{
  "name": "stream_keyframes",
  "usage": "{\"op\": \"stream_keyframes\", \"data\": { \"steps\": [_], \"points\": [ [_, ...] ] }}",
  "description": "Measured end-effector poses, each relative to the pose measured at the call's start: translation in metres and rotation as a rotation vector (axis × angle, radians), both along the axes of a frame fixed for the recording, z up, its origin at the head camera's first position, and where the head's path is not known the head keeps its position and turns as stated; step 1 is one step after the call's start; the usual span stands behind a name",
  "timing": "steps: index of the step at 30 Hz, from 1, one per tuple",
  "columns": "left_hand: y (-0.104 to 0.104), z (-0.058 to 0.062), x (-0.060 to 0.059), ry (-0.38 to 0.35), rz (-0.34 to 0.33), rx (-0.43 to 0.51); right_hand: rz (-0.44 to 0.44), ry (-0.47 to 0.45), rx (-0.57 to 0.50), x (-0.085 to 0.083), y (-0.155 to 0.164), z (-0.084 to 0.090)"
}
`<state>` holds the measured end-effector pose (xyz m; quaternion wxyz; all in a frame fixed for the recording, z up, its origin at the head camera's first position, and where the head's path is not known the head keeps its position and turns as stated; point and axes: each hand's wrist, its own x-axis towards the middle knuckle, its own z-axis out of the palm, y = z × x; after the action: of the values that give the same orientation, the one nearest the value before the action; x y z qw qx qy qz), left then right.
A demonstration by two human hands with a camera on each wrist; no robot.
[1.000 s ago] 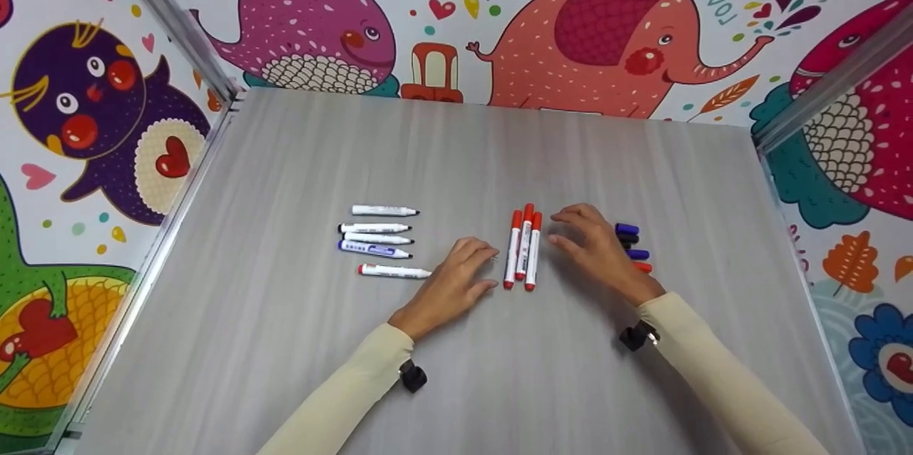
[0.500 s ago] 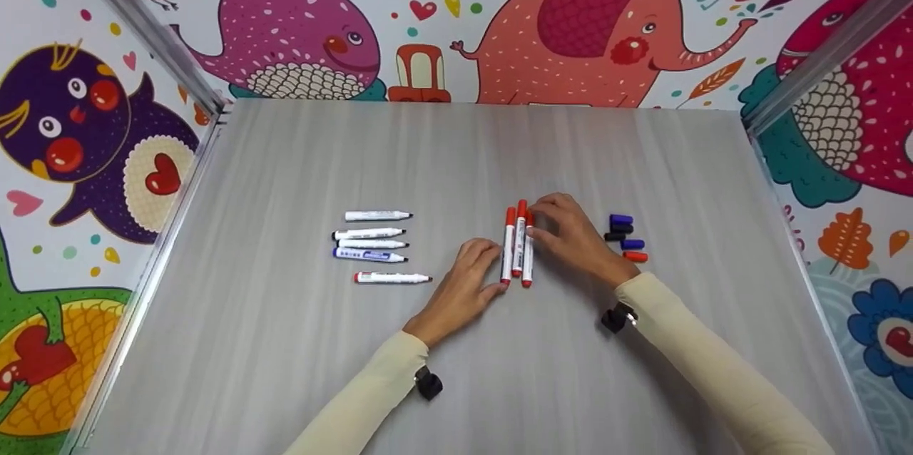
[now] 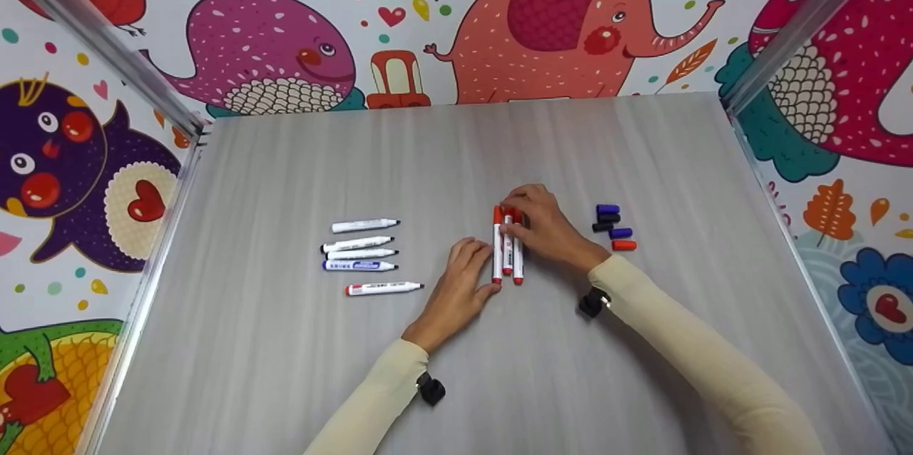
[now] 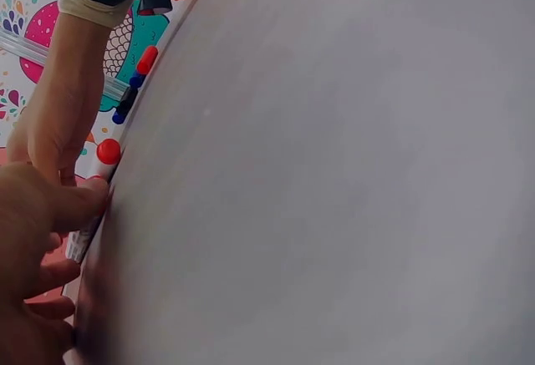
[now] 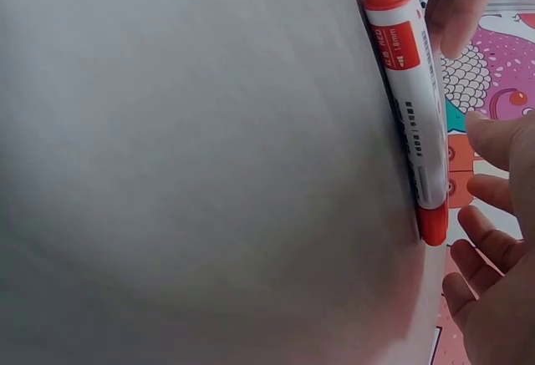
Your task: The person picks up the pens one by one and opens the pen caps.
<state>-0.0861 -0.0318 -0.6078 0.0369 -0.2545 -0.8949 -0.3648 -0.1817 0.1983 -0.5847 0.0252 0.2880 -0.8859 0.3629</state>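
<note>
Three red-capped markers [image 3: 498, 248] lie side by side on the table, with their caps toward the back wall. My right hand [image 3: 553, 227] reaches over their capped ends from the right, thumb and fingers spread and hiding part of the caps. On the other side my left hand [image 3: 456, 291] rests on the table, its thumb right at the near end of the leftmost marker. The right wrist view shows the rightmost marker [image 5: 414, 106] close up, beside the parted fingers [image 5: 485, 235] of the right hand. In the left wrist view the left hand [image 4: 29, 231] partly covers a red-ended marker [image 4: 108, 153].
Left of the hands lie several uncapped markers, among them a blue one [image 3: 360, 266] and a red-ended one [image 3: 385, 289]. Loose caps sit on the right: blue [image 3: 608, 209], black [image 3: 608, 218] and red [image 3: 624, 245]. Patterned walls [image 3: 399, 13] bound the table [image 3: 321, 384].
My right hand has moved left, from beside the red markers to over their caps. The left hand has come up against the leftmost marker. The head view has shifted slightly.
</note>
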Motion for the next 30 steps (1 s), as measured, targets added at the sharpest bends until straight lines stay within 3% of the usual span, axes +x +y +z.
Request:
{"op": "stream_keyframes", "data": {
  "steps": [5,19,30],
  "points": [
    [-0.001,-0.002,0.001,0.025,0.005,0.013,0.015,0.003,-0.008,-0.003,-0.006,-0.002],
    [0.006,-0.002,0.001,-0.037,0.014,-0.023,0.036,0.011,0.016,-0.01,-0.009,-0.005],
    [0.002,0.002,-0.001,-0.053,-0.002,-0.024,-0.008,-0.026,0.049,-0.009,-0.015,-0.004]
  ]
}}
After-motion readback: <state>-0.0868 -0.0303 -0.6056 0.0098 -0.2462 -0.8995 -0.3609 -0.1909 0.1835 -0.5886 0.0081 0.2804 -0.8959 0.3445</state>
